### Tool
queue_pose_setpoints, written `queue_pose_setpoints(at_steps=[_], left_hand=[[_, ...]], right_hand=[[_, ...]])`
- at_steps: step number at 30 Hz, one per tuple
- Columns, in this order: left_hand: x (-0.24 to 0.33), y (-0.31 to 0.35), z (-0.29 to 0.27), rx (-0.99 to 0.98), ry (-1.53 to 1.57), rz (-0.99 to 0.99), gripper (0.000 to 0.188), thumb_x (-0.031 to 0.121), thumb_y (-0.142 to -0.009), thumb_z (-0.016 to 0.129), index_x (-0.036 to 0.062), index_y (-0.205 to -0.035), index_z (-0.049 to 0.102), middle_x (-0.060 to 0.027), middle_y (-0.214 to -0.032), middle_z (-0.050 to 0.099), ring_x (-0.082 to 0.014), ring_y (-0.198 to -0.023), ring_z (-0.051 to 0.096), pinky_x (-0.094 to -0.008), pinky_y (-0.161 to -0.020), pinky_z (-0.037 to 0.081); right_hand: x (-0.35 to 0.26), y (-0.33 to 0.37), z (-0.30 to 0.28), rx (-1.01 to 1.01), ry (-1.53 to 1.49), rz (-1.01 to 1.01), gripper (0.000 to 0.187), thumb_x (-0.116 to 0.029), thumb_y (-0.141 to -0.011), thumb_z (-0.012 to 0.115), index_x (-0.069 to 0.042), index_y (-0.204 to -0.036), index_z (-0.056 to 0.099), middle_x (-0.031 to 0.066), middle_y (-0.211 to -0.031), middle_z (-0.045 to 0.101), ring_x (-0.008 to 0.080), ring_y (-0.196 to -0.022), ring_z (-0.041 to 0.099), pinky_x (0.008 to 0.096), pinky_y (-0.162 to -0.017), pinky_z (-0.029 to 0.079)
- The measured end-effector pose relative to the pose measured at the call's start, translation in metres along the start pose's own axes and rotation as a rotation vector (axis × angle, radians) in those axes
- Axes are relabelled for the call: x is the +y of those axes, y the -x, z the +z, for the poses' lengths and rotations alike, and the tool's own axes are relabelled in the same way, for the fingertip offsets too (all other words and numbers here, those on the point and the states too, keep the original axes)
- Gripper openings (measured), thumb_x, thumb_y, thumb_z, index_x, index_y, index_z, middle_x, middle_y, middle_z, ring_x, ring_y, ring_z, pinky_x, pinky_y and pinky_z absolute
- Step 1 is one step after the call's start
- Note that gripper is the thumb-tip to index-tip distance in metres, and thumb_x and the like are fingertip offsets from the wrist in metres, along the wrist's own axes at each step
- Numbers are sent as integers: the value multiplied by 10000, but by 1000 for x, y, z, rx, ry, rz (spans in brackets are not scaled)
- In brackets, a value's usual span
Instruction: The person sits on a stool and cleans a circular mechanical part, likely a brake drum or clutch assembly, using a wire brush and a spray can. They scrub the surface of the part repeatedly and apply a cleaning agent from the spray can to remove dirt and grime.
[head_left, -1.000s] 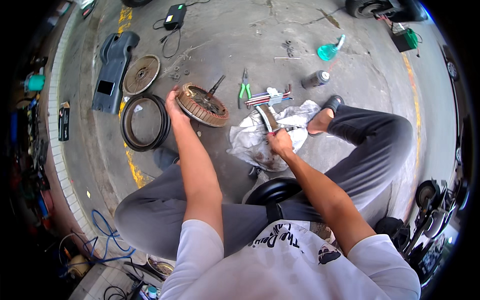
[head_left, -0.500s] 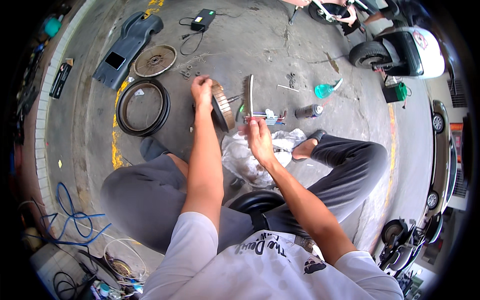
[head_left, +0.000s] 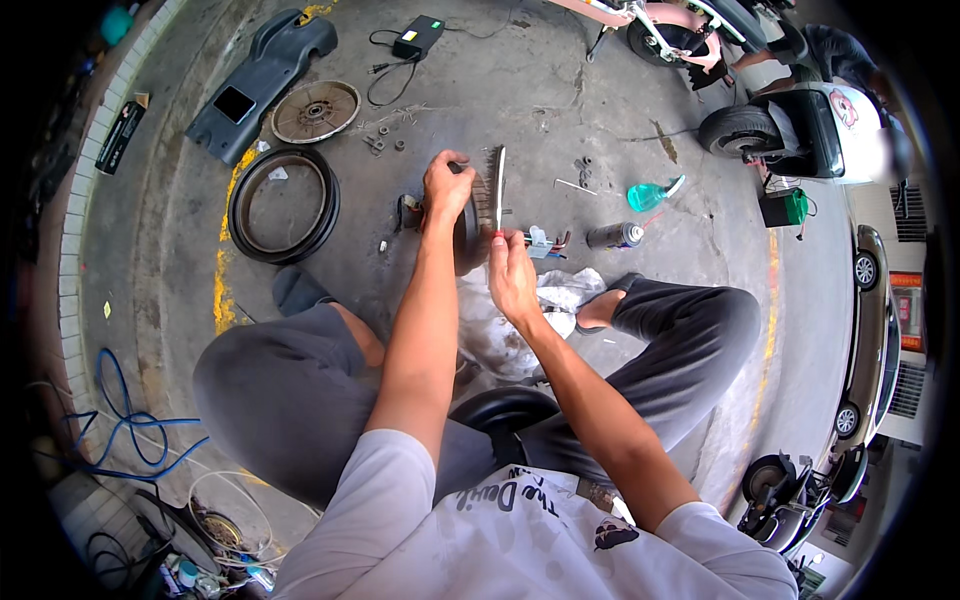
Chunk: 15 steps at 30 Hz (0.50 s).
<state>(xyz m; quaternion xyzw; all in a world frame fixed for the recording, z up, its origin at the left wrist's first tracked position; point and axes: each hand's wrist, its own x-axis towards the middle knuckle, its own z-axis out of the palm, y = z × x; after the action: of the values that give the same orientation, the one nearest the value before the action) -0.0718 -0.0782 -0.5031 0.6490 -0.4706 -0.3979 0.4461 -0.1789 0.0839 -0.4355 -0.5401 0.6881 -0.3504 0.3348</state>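
Note:
My left hand (head_left: 447, 188) is closed over the top edge of a round hub motor core (head_left: 467, 238) that stands on its edge, with a shaft stub sticking out to the right. In my right hand (head_left: 512, 272) is a wire brush (head_left: 499, 180), gripped by its reddish handle and pointing away from me. Its dark bristles face left, close against the core's rim; I cannot tell whether they touch. Under my right wrist lies a stained white rag (head_left: 490, 335). Just beyond that hand is a set of hex keys (head_left: 545, 243).
Left on the floor lie a tyre (head_left: 240, 215), a spoked disc cover (head_left: 315, 112) and a grey plastic panel (head_left: 225, 125). A charger (head_left: 418, 38) lies at the far side. To the right are a spray can (head_left: 614, 236) and a teal bottle (head_left: 645, 197). Parked scooters (head_left: 740, 130) stand far right.
My left hand and the motor core have shifted right and turned, so less of the coppery rim shows. The brush now stands close against the core.

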Motion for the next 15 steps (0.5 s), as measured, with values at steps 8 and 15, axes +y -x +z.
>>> queue_pose_setpoints(at_steps=[8,15], left_hand=[[-3,-7,-36,-87,-2,50,361,190,-799,746,13,-1109,688,-194,-1154,714,-329,-1144,658,-400,-1010,488],[-21,1,-53,-114,243,20,383,115,-811,750,-32,-1151,653,-176,-1268,680,-269,-1220,630,-360,-1050,467]], right_hand=[[-4,-18,5,-62,-17,-179,329,-261,-1090,426,31,-1178,553,263,-1048,653,451,-1011,621,502,-894,464],[-13,-54,28,-38,11,-156,436,-341,-1088,388,41,-1201,563,240,-1012,698,398,-977,670,460,-897,496]])
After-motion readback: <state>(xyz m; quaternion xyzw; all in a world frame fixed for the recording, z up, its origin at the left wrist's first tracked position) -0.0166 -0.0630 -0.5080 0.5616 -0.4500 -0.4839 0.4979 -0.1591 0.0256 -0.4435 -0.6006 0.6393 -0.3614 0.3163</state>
